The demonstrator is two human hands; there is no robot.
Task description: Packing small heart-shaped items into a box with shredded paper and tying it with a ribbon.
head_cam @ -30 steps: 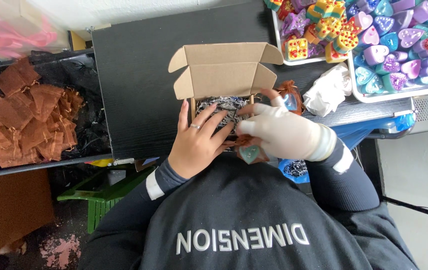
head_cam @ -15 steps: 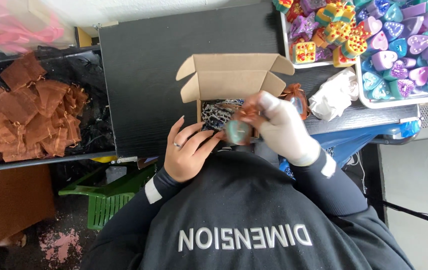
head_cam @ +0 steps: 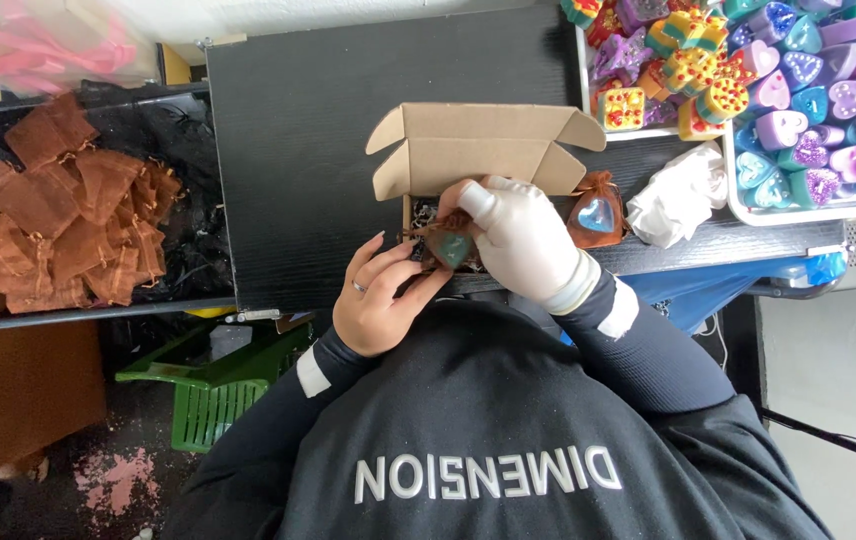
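Brown sheer fabric is what you are gripping: a small organza pouch (head_cam: 448, 243) with a teal heart-shaped piece showing through it, sitting just at the front edge of the open cardboard box (head_cam: 483, 150) on the black worktop (head_cam: 298, 150). Your right hand (head_cam: 523, 240), in a white glove, is closing over the pouch from above, fingers curled and pinching its gathered neck. Your left hand (head_cam: 383, 295), bare with a ring, is lying beside it with fingers loosely spread, fingertips touching the pouch's lower edge and the box front.

Handling judgement: the pouch is looking light and limp, so the fabric will be giving no support; the heart inside appears rigid and possibly waxy or soapy, so it may chip or mark if squeezed. You are best taking hold at the drawstring neck, or cupping under the heart, rather than pressing its faces. The glove may be slipping on sheer cloth.

A second filled pouch (head_cam: 593, 215) is lying just right of the box, a crumpled white cloth (head_cam: 678, 195) beyond it. Trays of coloured hearts (head_cam: 798, 90) are standing at far right, and empty brown pouches (head_cam: 48, 230) are heaped well apart at left. Shredded paper is lining the box.
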